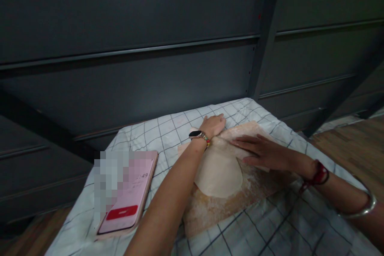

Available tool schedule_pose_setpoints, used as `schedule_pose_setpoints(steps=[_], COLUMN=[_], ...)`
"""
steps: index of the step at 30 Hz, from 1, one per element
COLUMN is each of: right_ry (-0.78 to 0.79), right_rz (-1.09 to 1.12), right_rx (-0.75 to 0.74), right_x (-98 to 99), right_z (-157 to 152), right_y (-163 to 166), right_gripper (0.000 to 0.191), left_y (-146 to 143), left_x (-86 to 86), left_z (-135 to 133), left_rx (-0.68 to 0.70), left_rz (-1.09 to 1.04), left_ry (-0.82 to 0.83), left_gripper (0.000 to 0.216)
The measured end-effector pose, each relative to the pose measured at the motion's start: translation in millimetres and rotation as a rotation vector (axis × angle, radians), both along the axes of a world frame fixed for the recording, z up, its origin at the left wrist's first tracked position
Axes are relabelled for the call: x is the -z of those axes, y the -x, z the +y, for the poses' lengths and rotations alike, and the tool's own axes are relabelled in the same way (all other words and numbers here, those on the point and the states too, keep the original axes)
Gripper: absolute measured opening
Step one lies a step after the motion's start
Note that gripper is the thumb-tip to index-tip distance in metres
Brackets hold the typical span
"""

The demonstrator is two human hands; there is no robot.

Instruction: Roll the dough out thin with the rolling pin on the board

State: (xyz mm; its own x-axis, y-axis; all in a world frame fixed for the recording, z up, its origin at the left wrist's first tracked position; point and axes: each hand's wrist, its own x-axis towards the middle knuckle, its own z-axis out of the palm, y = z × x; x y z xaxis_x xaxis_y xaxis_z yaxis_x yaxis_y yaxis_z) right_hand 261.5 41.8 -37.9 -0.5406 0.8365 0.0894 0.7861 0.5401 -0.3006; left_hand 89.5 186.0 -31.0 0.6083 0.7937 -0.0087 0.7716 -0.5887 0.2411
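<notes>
A thin, pale sheet of dough with a rounded near edge lies on a floured brown board. My left hand is at the far end of the dough, its fingers curled down; what they close on is hidden. A watch and a beaded bracelet are on that wrist. To the right, my right hand rests with its fingers stretched out toward the left, over the dough and the floured surface. It holds nothing that I can see.
A phone in a pink case lies at the left on the white checked cloth covering the table. Dark grey panels stand right behind the table. Wooden floor shows at the right.
</notes>
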Motion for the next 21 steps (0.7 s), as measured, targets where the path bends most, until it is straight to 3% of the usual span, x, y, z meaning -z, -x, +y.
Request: schedule_pose_setpoints(steps=[11, 21], right_ry=[0.085, 0.124], right_rz=[0.103, 0.152], right_rx=[-0.108, -0.145], right_x=[0.6, -2.3], right_z=[13.9, 23.4], right_y=[-10.7, -16.1], right_gripper=[0.05, 0.046], left_y=[-4.1, -7.5], left_x=[-4.8, 6.7], left_z=[0.1, 11.8], left_rx=[-0.023, -0.014], left_rz=[-0.025, -0.049], left_ry=[-0.003, 0.001], left_gripper=[0.044, 0.042])
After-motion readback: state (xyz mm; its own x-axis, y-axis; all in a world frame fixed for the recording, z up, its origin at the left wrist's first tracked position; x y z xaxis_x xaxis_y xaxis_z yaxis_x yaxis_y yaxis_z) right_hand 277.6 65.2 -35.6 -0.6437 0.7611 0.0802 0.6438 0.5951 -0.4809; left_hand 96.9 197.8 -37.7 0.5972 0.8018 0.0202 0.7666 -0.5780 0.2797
